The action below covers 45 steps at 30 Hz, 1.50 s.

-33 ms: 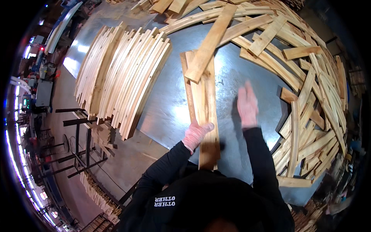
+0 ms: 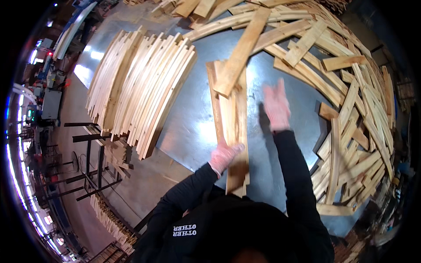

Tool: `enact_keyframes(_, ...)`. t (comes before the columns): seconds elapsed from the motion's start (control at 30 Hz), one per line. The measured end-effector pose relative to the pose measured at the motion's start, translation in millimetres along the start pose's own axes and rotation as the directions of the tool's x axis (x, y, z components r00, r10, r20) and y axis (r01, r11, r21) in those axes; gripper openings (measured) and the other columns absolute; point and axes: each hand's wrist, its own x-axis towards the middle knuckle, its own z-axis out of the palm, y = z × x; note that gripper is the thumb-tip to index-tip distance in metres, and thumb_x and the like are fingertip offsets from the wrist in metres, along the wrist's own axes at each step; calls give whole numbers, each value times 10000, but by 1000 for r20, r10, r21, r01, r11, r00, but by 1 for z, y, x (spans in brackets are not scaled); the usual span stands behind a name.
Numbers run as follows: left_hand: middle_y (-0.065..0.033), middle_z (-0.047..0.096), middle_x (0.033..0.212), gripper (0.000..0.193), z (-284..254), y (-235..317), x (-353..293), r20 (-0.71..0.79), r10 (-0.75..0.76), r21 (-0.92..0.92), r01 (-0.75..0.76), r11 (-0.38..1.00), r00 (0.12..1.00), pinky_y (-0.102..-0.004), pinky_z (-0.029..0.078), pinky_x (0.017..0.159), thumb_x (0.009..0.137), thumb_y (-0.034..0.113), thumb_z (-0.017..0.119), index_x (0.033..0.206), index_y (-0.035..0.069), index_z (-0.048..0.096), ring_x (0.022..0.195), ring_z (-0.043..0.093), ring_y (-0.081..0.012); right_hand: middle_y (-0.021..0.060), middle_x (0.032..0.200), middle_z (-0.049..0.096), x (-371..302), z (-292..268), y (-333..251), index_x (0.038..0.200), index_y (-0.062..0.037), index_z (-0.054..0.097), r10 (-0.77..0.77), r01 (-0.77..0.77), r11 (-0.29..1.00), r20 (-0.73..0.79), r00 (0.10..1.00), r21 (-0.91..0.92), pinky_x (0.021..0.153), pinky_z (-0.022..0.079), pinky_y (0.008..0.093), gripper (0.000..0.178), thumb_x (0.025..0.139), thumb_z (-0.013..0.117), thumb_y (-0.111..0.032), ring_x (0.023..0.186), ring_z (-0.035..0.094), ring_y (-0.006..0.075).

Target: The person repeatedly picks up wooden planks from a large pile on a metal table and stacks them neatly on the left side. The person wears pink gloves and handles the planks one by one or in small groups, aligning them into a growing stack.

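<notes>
My left hand (image 2: 223, 157), in a pale pink work glove, is closed round the near part of a few wooden boards (image 2: 237, 118). Its thumb lies over their top; the other fingers are hidden. These boards run away from me, with their near ends close to my body. Across their far ends lies a slanted loose board (image 2: 243, 52). To the right, my right hand (image 2: 277, 107), gloved alike and slightly blurred, is open and empty over the metal table (image 2: 184, 114), its fingers stretched out and some spread apart.
A neat row of narrow wooden strips (image 2: 140, 83) lies on the table's left side, its near ends overhanging the edge. Jumbled boards (image 2: 351, 131) pile up along the far and right sides. A dark metal frame (image 2: 90, 162) stands on the floor at left.
My right hand has moved a little farther away and slightly left, and its fingers have spread. My left hand keeps its hold on the boards.
</notes>
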Motion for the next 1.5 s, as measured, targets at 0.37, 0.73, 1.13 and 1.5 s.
enact_keyframes(0.37, -112, 642, 1121, 656, 14, 0, -17, 102, -12, -165, 29, 986, 995, -348, 565, 792, 857, 172, 790, 1400, 6, 461, 962, 634, -200, 213, 1079, 629, 132, -3, 24, 1393, 153, 362, -209, -458, 393, 562, 800, 798, 889, 550, 415, 884, 806, 725, -401, 976, 634, 329)
enact_keyframes(0.73, -60, 672, 1065, 521, -126, 44, -26, -14, 49, -198, -50, 979, 999, -299, 546, 827, 862, 154, 766, 1311, 15, 543, 924, 642, -141, 153, 1004, 637, -30, -27, 104, 1327, 107, 509, -364, -676, -61, 614, 700, 735, 849, 582, 355, 716, 812, 766, -318, 891, 662, 247)
enact_keyframes(1.13, -90, 685, 1176, 605, -82, 23, -15, -21, 85, -7, -85, 996, 996, -328, 512, 926, 869, 268, 740, 1376, 16, 527, 1038, 633, -168, 264, 1331, 582, -201, 89, 34, 1531, -45, 383, -365, 389, 920, 273, 890, -39, 921, 523, 492, 704, 974, 605, -413, 1065, 634, 449)
enact_keyframes(1.5, -103, 630, 1320, 767, -131, 34, -43, 126, 126, -216, -97, 972, 984, -332, 487, 1006, 844, 194, 743, 1503, -13, 410, 1177, 594, -174, 207, 1599, 314, -170, 93, 81, 1590, -9, 194, -219, 431, 747, 426, 878, -506, 1221, 224, 515, 1106, 799, 670, -618, 1469, 315, 374)
